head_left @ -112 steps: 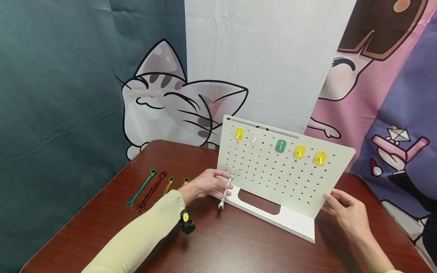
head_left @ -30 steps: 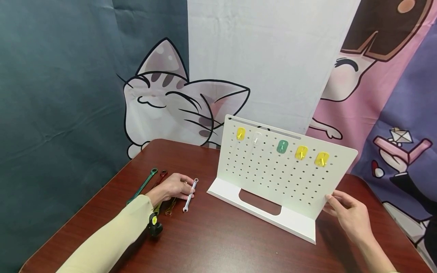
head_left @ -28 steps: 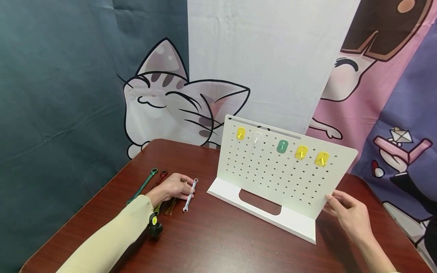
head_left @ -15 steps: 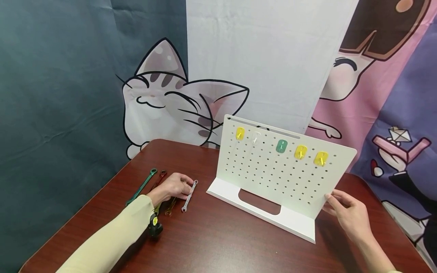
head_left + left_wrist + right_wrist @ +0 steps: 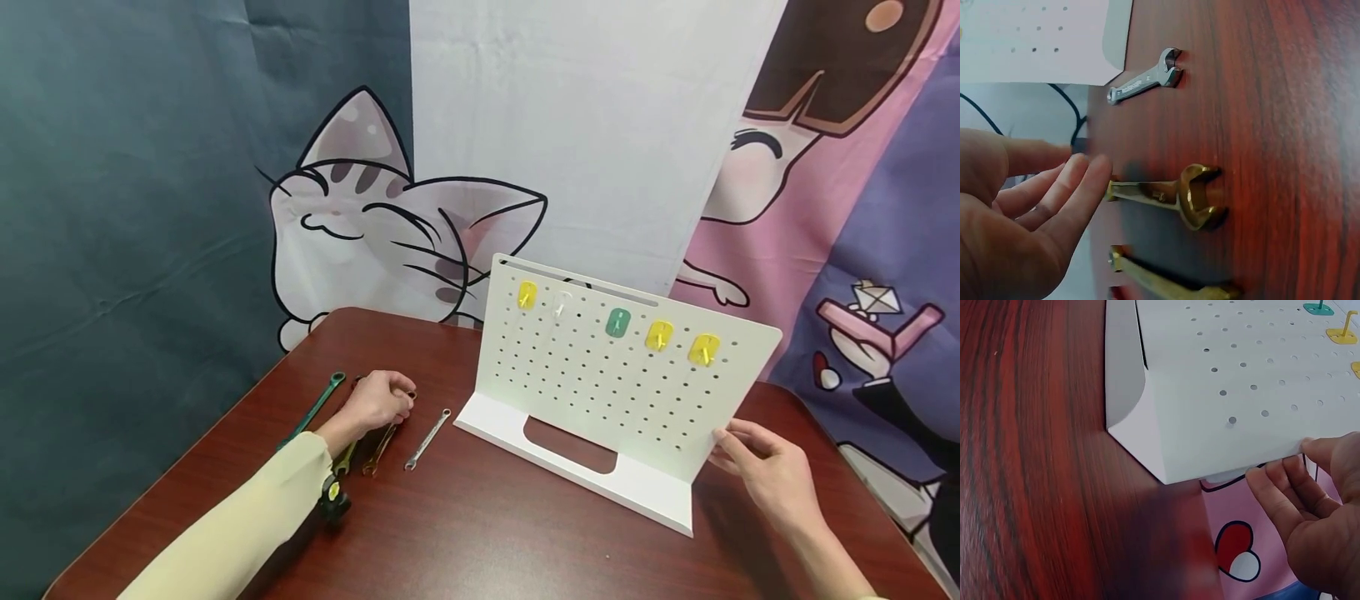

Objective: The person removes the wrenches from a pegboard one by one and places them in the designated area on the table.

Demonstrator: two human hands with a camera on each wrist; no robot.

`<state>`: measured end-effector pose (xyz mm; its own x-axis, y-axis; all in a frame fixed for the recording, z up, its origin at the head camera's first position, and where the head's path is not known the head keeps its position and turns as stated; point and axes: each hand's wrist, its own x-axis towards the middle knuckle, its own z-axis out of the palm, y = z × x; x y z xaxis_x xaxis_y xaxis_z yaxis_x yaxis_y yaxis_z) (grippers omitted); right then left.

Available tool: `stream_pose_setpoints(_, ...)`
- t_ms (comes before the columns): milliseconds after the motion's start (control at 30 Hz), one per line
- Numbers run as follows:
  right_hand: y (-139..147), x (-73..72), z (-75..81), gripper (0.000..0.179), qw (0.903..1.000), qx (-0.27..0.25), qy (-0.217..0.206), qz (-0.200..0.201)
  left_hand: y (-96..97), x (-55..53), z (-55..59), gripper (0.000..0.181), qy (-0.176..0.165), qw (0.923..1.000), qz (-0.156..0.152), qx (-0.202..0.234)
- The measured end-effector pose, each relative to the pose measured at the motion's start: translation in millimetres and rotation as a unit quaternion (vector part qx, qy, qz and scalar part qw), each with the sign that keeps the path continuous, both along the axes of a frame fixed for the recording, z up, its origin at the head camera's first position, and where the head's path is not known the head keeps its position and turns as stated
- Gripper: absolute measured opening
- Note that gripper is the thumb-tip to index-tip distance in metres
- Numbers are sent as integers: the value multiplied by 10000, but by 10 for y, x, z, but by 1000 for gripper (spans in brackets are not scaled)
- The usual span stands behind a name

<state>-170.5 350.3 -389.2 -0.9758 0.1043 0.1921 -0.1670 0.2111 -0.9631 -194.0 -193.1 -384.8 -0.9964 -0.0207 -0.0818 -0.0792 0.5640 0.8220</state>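
Note:
My left hand (image 5: 377,402) is over the row of wrenches at the left, its fingers loosely bent and holding nothing. In the left wrist view its fingertips are close to the ring end of a gold wrench (image 5: 1154,192); whether they touch it I cannot tell. A silver wrench (image 5: 428,440) lies on the table to the right of that hand. My right hand (image 5: 768,471) holds the right edge of a white pegboard (image 5: 517,423), with the thumb in front and the fingers behind, as the right wrist view shows.
Another gold wrench (image 5: 346,459), a green wrench (image 5: 315,408) and a mostly hidden red wrench lie under or beside the left arm. Yellow hooks (image 5: 527,295), a clear hook (image 5: 560,306) and a green hook (image 5: 618,322) sit along the pegboard's upper part. A printed curtain hangs behind.
The left hand carried the silver wrench leftward from near the pegboard, laid it on the table and let go. It has since shifted slightly left, towards the gold wrench. The right hand stayed put.

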Motion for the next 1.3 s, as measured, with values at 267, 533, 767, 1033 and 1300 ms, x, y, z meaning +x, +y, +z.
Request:
stream_pose_setpoints(267, 212, 199, 129, 30, 9829, 1819, 70, -288, 26, 173, 117, 28, 1332, 9787, 180, -1551)
stream_pose_setpoints(533, 343, 359, 185, 44, 9158, 3887, 403, -930, 76, 398, 144, 31, 2350, 9419, 9, -2399)
stream_pose_setpoints(767, 168, 497, 128, 69, 8692, 4898, 542, -399, 62, 567, 176, 52, 2520, 9117, -511, -3204)
stream_pose_setpoints(1033, 26, 692, 92, 109, 8158, 5691, -1027, -62, 41, 834, 164, 77, 2110, 9029, -908, -3635)
stream_pose_setpoints(1300, -22, 755, 54, 111, 8053, 5800, -1230, 63, 66, 852, 193, 81, 1886, 9069, -968, -3640)
